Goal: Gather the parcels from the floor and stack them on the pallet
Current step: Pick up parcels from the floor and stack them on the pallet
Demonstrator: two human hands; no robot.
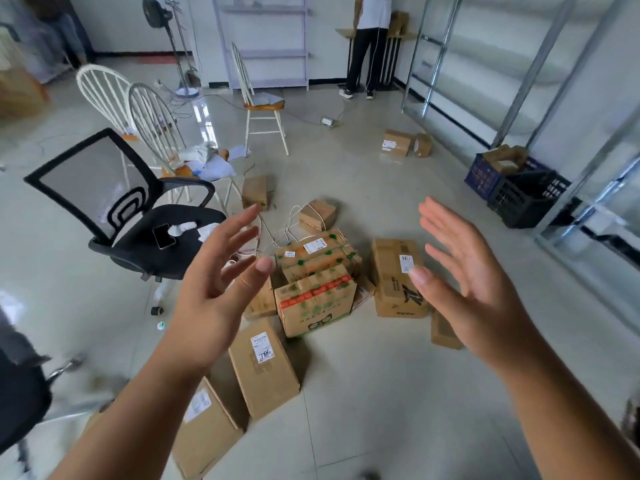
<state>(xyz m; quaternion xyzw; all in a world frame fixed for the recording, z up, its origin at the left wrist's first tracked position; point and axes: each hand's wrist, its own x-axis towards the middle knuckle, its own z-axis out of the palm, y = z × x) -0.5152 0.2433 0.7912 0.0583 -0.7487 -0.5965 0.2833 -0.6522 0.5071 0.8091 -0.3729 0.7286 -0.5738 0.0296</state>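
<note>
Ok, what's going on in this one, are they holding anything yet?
Not yet. Both hands are open and raised over a heap of cardboard parcels on the floor: the left hand and right hand flank the green-printed box without touching it. More parcels lie scattered, including two far ones near the shelving. No pallet is visible. Another person stands at the back.

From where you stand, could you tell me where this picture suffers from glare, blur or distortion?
Head view: window glare washes the glossy floor beyond the white chairs; wide-angle distortion bends the metal shelving at the right edge; the lower-left corner is smeared by blur; the left hand and right hand are slightly soft, while the parcels between them read sharply.
</note>
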